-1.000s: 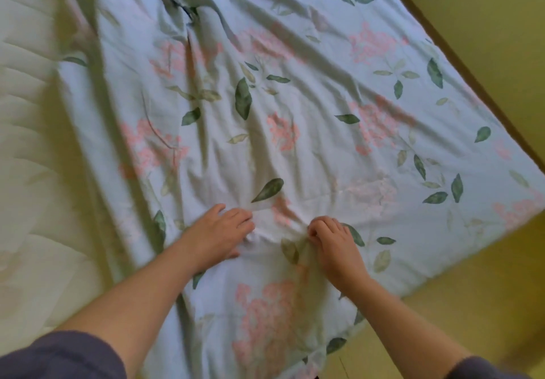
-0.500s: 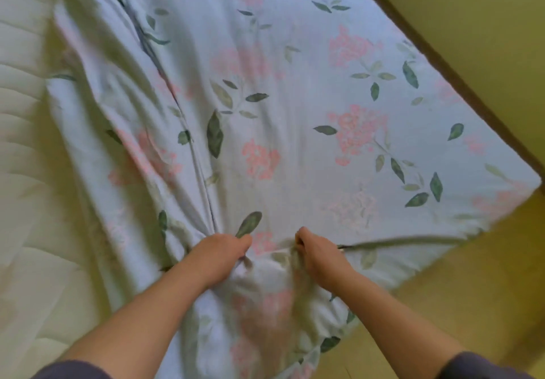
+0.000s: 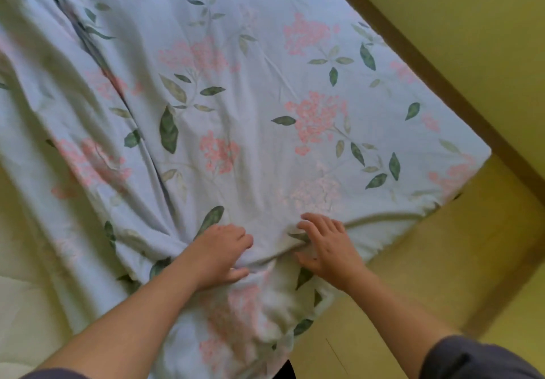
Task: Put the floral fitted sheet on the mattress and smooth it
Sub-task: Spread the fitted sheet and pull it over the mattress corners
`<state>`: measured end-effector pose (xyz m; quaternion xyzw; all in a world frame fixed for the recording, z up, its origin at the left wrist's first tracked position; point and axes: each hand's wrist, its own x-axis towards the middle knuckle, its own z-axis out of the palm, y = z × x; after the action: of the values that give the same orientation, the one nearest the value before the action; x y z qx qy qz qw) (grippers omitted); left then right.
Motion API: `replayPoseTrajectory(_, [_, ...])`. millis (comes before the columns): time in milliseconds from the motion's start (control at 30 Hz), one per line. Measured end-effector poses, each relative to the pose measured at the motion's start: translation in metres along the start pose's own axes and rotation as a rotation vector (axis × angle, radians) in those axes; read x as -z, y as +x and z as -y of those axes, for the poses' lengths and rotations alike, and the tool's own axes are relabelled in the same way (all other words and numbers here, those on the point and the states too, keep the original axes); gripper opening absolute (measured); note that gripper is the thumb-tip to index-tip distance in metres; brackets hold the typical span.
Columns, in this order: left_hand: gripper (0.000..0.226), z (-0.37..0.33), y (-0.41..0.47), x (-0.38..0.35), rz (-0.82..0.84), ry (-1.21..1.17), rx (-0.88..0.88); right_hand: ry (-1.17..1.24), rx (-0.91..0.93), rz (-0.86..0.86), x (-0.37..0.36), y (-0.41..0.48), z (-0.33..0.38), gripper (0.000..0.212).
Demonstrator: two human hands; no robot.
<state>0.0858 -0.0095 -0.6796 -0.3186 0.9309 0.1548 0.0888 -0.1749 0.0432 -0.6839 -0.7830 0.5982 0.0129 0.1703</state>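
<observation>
The floral fitted sheet [image 3: 265,107], pale blue with pink flowers and green leaves, covers most of the cream quilted mattress [image 3: 20,305]. Its right corner is stretched over the mattress corner. Long creases run from the upper left toward my left hand [image 3: 219,256], which is curled around a bunch of the cloth at the near edge, thumb under the fold. My right hand [image 3: 327,247] lies beside it on the sheet with the fingers spread and flat. Loose cloth hangs down between and below my hands.
Bare mattress shows at the left and lower left. Yellowish floor [image 3: 442,260] lies to the right of the bed. A dark wooden strip [image 3: 442,83] runs diagonally along the far side, with a yellow wall beyond it.
Both hands pulled the sheet toward me, gathering creases at the near edge. My right hand has gone from a closed grip to spread fingers on the cloth. The view has come closer.
</observation>
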Motion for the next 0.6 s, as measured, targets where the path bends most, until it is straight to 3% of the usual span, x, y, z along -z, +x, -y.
replayPoseTrajectory(67, [0.038,-0.032,0.02,-0.002,-0.111,0.059,-0.188,-0.095,-0.046,-0.002,0.002,-0.029,-0.032,0.049])
replayPoseTrajectory(167, [0.042,-0.076,0.039,-0.014,-0.053,0.129,-0.336,-0.231,0.038,0.066,-0.006,-0.063,-0.06,0.05])
replayPoseTrajectory(267, [0.036,-0.101,0.052,-0.029,0.142,0.155,-0.228,-0.225,0.085,-0.009,-0.016,-0.062,-0.062,0.037])
replayPoseTrajectory(367, [0.013,-0.114,0.056,-0.027,0.235,0.086,-0.12,-0.215,0.116,-0.061,-0.018,-0.055,-0.06,0.033])
replayPoseTrajectory(500, [0.019,-0.133,0.051,-0.043,0.323,-0.039,-0.266,-0.184,0.171,-0.02,-0.023,-0.085,-0.07,0.039])
replayPoseTrajectory(600, [0.023,-0.142,0.056,-0.044,0.342,-0.002,-0.249,-0.196,0.18,0.035,-0.026,-0.094,-0.073,0.037])
